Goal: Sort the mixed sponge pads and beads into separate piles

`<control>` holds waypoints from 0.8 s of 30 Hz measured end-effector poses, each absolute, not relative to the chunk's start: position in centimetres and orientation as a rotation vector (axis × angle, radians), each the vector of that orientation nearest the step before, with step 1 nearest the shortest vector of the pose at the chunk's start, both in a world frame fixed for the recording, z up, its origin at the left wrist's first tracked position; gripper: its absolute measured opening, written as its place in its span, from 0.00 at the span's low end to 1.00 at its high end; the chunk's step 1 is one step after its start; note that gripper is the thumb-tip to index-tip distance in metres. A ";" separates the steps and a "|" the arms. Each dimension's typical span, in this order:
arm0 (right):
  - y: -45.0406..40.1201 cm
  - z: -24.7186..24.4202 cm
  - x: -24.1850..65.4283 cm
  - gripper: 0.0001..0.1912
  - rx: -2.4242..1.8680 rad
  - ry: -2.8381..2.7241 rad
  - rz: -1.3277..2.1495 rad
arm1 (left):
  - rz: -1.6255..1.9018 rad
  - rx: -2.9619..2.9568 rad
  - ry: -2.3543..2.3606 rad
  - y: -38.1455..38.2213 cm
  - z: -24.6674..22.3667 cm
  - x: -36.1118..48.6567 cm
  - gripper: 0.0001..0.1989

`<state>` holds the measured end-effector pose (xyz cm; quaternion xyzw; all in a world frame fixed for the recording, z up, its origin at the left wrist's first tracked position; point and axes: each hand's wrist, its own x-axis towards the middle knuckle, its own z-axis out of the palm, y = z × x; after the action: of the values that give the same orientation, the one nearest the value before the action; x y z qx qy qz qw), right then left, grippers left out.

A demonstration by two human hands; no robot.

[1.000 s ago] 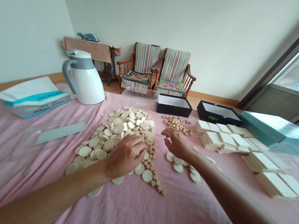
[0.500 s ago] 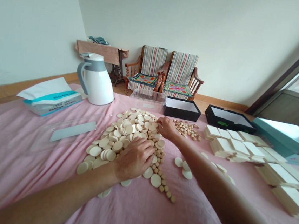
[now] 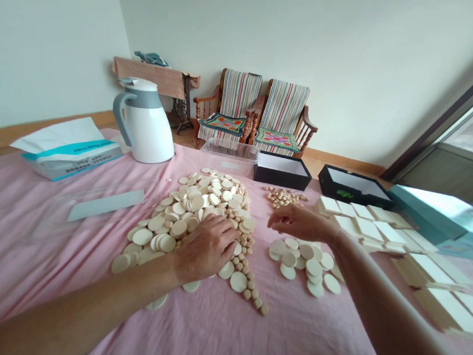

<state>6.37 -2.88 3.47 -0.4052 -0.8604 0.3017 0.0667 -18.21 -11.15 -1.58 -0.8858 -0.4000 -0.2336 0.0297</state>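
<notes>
My left hand [image 3: 205, 248] rests on the right part of a large heap of pale wooden discs [image 3: 179, 229], palm down with its fingers curled in. Its fingertips are hidden, so what they grip is out of sight. Small wooden blocks [image 3: 246, 294] run along the heap's right edge, beside that hand. My right hand [image 3: 297, 222] hovers to the right of the heap, fingers bent together; I cannot make out what is in them. Below it lies a smaller group of loose discs [image 3: 313, 268]. Just beyond it is a pile of small blocks [image 3: 280, 196].
Stacks of pale rectangular pieces [image 3: 368, 226] stand at right, before a light blue box [image 3: 446, 211]. Two black trays [image 3: 282, 176] and a clear plastic container [image 3: 230, 155] line the back. A white jug [image 3: 147, 130], tissue pack [image 3: 71, 153] and clear lid [image 3: 106, 205] lie left on pink cloth.
My right hand has drawn back from the heap's far right edge and moved to the right, uncovering more loose discs. My left hand stays on the heap. The view has shifted slightly.
</notes>
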 end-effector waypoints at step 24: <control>-0.6 0.8 -1.3 0.08 -1.756 -1.676 1.269 | -0.769 -2.714 -1.247 -11.3 -1.4 -18.2 0.07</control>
<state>-1.33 -0.60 0.82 -0.6281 -0.5996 0.4540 0.1997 -18.20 -11.28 -1.44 -0.8796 -0.4041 -0.2493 0.0286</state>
